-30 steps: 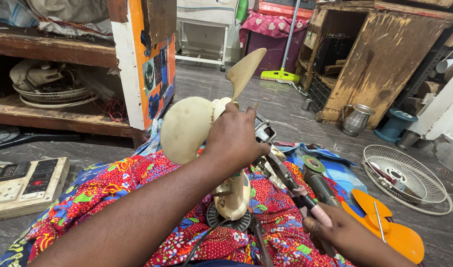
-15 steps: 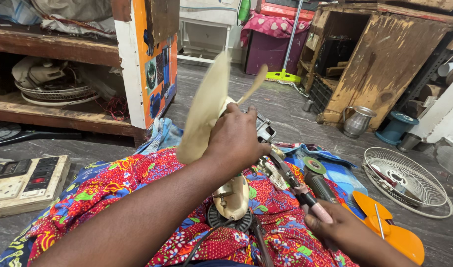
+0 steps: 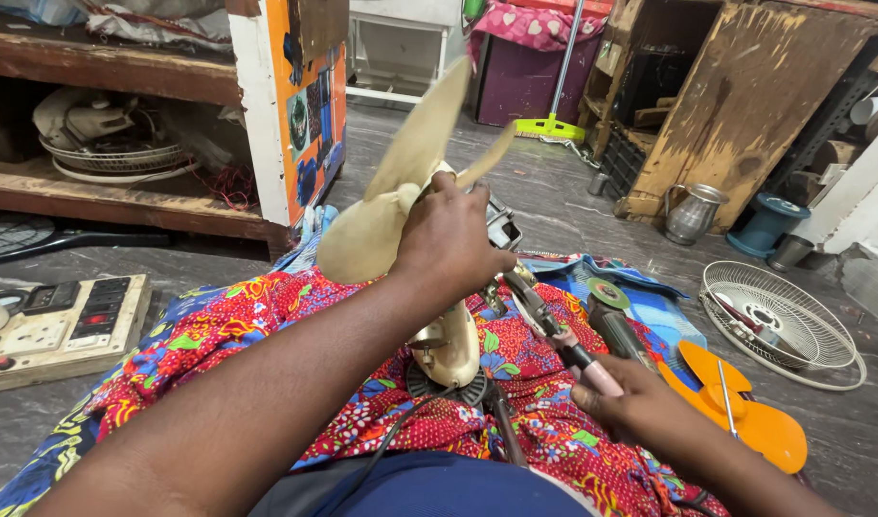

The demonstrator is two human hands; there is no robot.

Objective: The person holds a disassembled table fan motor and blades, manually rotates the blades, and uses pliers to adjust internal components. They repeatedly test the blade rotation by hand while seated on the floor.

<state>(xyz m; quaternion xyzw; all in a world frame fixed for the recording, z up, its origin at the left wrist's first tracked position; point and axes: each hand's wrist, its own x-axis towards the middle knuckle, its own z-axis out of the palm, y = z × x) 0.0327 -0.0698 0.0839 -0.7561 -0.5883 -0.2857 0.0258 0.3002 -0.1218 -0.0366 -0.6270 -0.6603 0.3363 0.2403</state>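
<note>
In the head view, the left hand is clenched over the hub of a cream fan blade, fingers wrapped around the centre where the three blades meet, which keeps the blade set steady on top of the cream fan motor standing upright on the red floral cloth just in front of the person's lap. The right hand is closed around the pink-and-black handle of a hand tool, whose metal end points up toward the motor and hub; gripping low on the handle leaves the tip free to reach the joint while the other hand braces the blade. An orange fan blade lies flat on the floor by the right wrist, within easy reach, and a white wire fan guard rests on the floor beyond it. A wooden switch board sits at the left edge of the cloth. Compared with the frames before, the cream blade has turned under the left hand: the broad lobe that faced the camera now sits lower and to the left, and another blade stands up edge-on. The right hand keeps its grip and has barely shifted.
</note>
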